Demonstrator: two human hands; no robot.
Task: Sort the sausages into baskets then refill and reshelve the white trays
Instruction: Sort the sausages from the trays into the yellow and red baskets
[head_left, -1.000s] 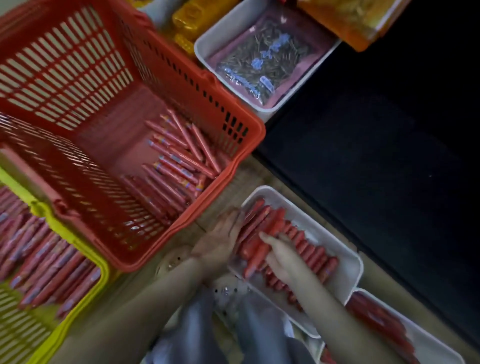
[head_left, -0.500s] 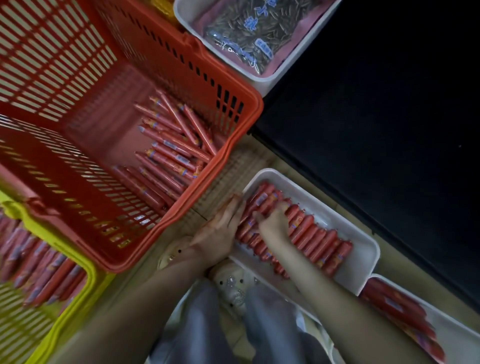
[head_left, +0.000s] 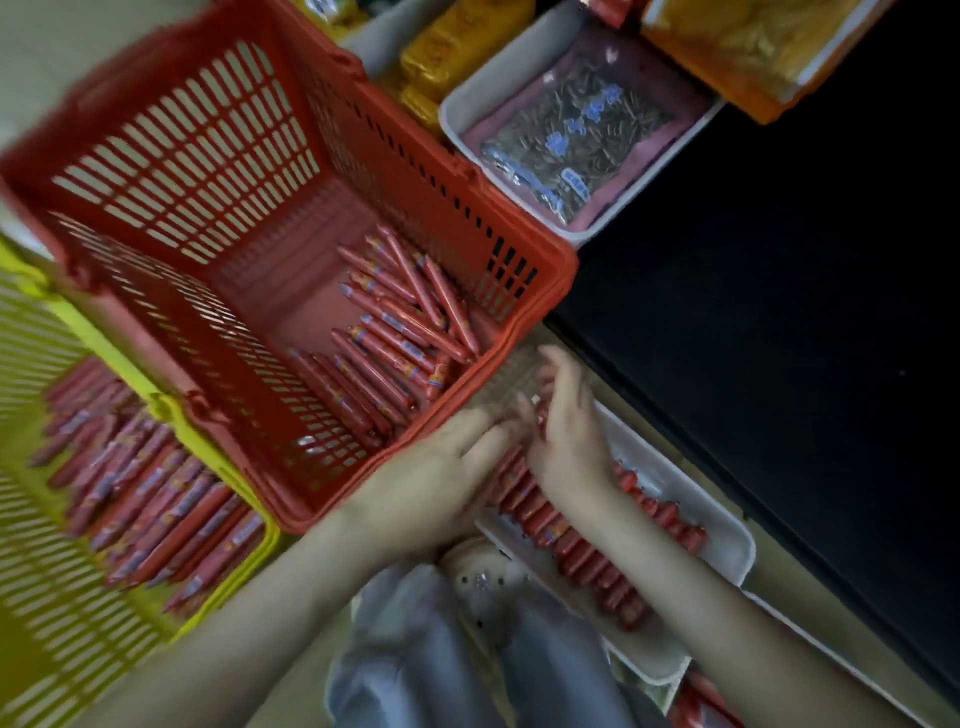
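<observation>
The left hand lies flat with its fingers straight and close together, and the fingertips rest on the nearest end of the row of sausages in the white tray. The right hand is just beside it, touching or almost touching the left fingertips, and its fingers are spread and a little bent, pointing away from the person. One red sausage end shows between the right thumb and the palm, but the picture is blurred there and I cannot tell if the hand really grips it. The rest of the row runs from under both hands back along the right forearm, toward the person, and the sausages lie side by side across the tray. Just beyond the left fingertips, on their left side, is the rim of the red basket, and a loose pile of sausages lies in its corner nearest to the hands. Further to the left of the left wrist stands the yellow basket with many more sausages inside. Well beyond the right fingertips a bag of seeds lies in another tray.
</observation>
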